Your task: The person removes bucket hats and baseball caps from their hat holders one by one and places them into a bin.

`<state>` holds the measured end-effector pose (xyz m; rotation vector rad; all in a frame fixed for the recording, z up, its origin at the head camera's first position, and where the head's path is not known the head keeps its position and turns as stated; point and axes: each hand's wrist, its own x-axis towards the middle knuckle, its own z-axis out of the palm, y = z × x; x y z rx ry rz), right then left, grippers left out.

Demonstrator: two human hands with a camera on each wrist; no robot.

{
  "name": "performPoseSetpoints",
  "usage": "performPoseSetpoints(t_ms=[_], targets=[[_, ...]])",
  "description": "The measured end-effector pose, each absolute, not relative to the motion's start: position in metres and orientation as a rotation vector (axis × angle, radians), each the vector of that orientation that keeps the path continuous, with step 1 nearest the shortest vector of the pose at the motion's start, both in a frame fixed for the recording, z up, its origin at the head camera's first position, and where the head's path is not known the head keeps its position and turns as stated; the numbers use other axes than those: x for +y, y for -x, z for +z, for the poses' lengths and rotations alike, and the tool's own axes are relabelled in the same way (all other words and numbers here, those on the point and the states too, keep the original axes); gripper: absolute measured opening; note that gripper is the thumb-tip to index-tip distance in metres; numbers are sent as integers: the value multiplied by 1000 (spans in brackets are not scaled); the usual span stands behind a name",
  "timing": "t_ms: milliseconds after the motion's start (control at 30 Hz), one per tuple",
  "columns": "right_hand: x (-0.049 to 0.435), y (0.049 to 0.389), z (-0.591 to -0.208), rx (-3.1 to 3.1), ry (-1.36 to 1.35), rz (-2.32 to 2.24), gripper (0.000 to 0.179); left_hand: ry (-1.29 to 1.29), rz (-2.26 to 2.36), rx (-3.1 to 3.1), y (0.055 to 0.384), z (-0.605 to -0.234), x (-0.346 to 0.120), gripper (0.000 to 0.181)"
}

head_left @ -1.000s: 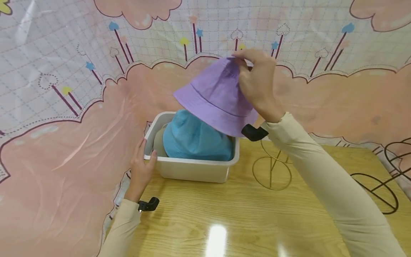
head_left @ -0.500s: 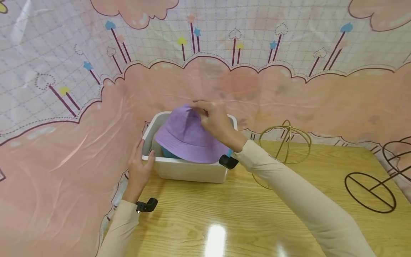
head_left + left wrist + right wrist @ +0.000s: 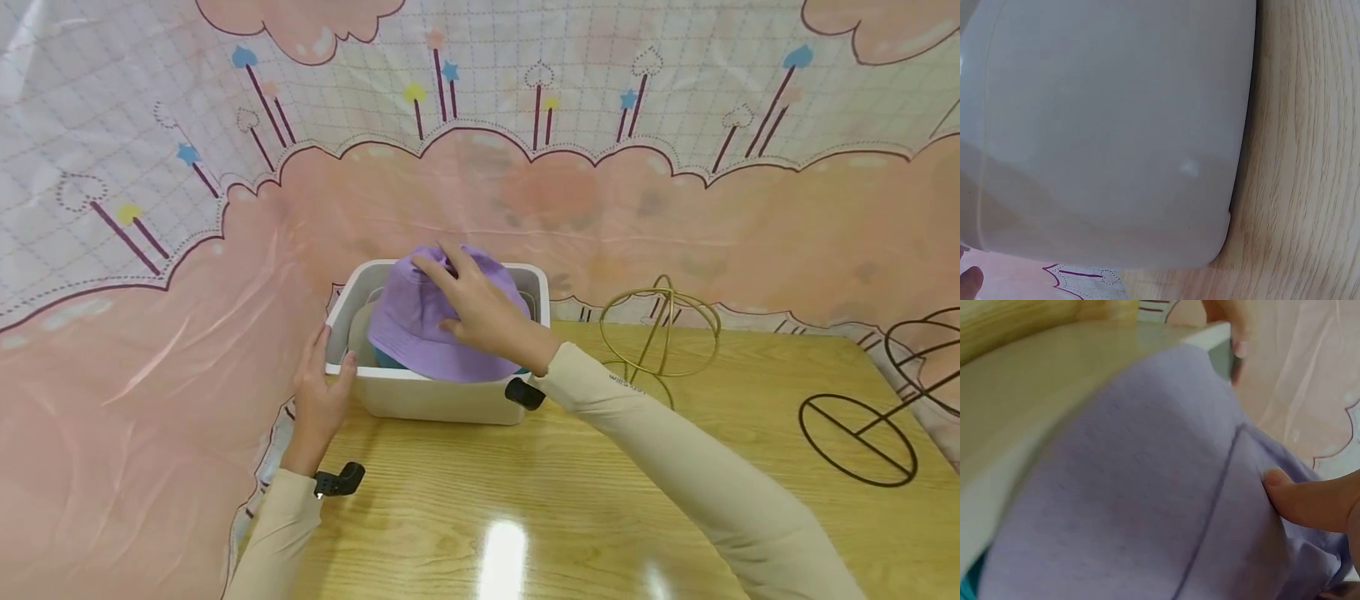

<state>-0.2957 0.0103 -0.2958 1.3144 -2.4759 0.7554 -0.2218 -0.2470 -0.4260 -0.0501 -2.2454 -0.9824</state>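
Observation:
A purple bucket hat sits crown-up in a white plastic bin, over a blue hat that shows only as a sliver. Beside them in the bin is a beige hat. My right hand lies on the purple crown with its fingers spread. In the right wrist view the thumb presses the fabric, which creases there; the other fingers are mostly hidden. At the bin's near left corner rests my left hand, fingers along the left side and thumb at the front rim.
On the wooden table, right of the bin, stands a gold wire hat stand, partly behind the right sleeve. Farther right is a black wire stand. A patterned pink sheet hangs behind and at the left.
My right hand has lowered the purple hat leftward into the bin, over the blue one. Its pinch on the crown's top has loosened and the fingers have spread. The left hand stays at the corner.

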Motion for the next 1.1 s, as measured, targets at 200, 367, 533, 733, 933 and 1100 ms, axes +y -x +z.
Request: performPoseSetpoints(t_ms=[200, 367, 533, 733, 933, 1100], targets=[[19, 291, -299, -2458, -1278, 782, 90, 48, -962, -2257, 222, -425, -246, 60], [36, 287, -293, -2539, -1255, 837, 87, 76, -944, -2265, 223, -425, -247, 59], [61, 281, -288, -2581, -1273, 849, 81, 88, -956, -2315, 221, -423, -249, 61], [105, 273, -282, -2503, -1283, 828, 70, 125, -935, -2372, 222, -419, -251, 63], [154, 262, -274, -2433, -1173, 864, 71, 120, -921, -2427, 225, -414, -254, 64], [196, 251, -277, -2428, -1008, 833, 67, 106, -934, -2447, 221, -413, -254, 64]])
